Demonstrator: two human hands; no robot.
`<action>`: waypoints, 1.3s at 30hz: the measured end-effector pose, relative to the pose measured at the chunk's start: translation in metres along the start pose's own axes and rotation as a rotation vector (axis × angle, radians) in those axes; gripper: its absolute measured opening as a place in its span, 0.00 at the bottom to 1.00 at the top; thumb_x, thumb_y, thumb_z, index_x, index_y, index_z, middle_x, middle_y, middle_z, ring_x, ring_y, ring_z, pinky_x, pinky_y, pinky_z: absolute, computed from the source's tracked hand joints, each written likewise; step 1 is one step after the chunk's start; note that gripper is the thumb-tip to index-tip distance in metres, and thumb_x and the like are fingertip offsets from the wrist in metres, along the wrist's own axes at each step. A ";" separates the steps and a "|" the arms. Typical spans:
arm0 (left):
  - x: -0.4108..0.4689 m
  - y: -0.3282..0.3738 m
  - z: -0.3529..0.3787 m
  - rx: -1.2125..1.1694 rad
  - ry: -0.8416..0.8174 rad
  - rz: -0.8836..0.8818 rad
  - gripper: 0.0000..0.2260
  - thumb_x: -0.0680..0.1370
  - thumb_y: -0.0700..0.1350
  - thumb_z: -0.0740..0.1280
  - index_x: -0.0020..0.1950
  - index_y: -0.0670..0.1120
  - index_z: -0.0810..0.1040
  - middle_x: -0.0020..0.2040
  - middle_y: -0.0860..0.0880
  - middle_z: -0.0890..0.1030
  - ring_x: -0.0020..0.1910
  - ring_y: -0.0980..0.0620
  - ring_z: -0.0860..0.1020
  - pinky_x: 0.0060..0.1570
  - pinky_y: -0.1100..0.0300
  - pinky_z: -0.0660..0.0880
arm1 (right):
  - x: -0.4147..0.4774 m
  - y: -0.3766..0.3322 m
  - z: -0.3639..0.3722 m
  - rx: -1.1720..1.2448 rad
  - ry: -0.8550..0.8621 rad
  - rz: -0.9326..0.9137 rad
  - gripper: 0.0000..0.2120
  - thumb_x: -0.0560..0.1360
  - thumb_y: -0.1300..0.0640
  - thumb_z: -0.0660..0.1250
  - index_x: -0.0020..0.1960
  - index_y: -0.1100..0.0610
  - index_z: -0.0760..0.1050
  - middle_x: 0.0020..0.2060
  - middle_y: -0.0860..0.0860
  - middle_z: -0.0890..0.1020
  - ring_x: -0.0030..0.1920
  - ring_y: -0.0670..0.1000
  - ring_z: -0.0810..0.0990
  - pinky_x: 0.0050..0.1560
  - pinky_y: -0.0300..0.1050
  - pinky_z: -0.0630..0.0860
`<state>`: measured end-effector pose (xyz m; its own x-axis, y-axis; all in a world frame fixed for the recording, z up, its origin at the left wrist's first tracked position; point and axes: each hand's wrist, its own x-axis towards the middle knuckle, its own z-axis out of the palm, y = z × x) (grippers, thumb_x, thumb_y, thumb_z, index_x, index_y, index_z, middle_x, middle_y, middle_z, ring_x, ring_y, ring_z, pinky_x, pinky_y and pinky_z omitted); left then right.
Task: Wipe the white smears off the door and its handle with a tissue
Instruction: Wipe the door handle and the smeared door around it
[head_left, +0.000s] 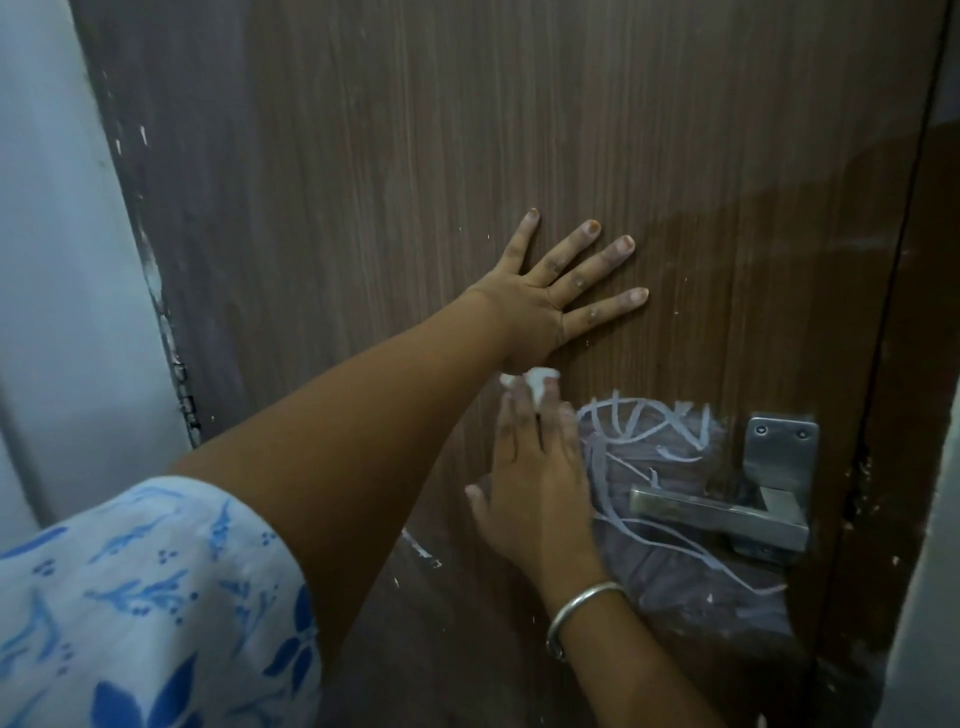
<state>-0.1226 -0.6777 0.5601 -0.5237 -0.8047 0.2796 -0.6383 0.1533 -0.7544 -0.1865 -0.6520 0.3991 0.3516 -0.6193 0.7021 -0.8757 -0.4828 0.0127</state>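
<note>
My left hand (561, 296) lies flat on the brown wooden door (415, 130), fingers spread, above and left of the handle. Below it, my right hand (535, 483), with a metal bangle at the wrist, presses a small white tissue (540, 382) against the door with straight fingers; the wad shows at the fingertips. White scribbled smears (649, 431) and a hazy wiped patch cover the door just right of that hand and run under the steel lever handle (717, 514). A short white streak (418, 543) sits left of my right wrist.
The handle's steel backplate (779, 447) is screwed near the door's right edge, beside the dark frame (893, 364). The hinge side with chipped paint (176, 374) meets a pale wall (62, 260) on the left. My blue-patterned sleeve (145, 613) fills the lower left.
</note>
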 end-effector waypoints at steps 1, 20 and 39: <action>0.000 0.001 0.000 -0.002 -0.001 -0.006 0.52 0.74 0.50 0.68 0.61 0.60 0.17 0.67 0.48 0.21 0.68 0.41 0.25 0.60 0.30 0.29 | 0.001 0.000 0.002 -0.018 -0.039 -0.072 0.49 0.69 0.43 0.68 0.74 0.66 0.45 0.75 0.61 0.48 0.74 0.62 0.37 0.70 0.55 0.34; 0.002 0.013 -0.013 0.023 -0.180 -0.119 0.53 0.74 0.50 0.69 0.63 0.58 0.18 0.67 0.47 0.19 0.67 0.38 0.23 0.62 0.27 0.33 | -0.010 0.006 0.007 -0.083 0.010 -0.029 0.44 0.64 0.41 0.71 0.71 0.63 0.62 0.72 0.57 0.64 0.74 0.59 0.55 0.70 0.61 0.48; 0.002 0.017 -0.008 -0.012 -0.145 -0.161 0.52 0.74 0.49 0.68 0.59 0.60 0.16 0.66 0.48 0.18 0.67 0.38 0.23 0.60 0.27 0.30 | -0.027 0.033 0.018 -0.108 0.154 0.184 0.45 0.70 0.37 0.62 0.74 0.65 0.52 0.75 0.61 0.53 0.74 0.64 0.48 0.70 0.63 0.45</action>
<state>-0.1388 -0.6716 0.5529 -0.3282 -0.8934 0.3067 -0.7144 0.0223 -0.6994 -0.2189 -0.6622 0.3678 0.1355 -0.5853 0.7994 -0.9534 -0.2966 -0.0557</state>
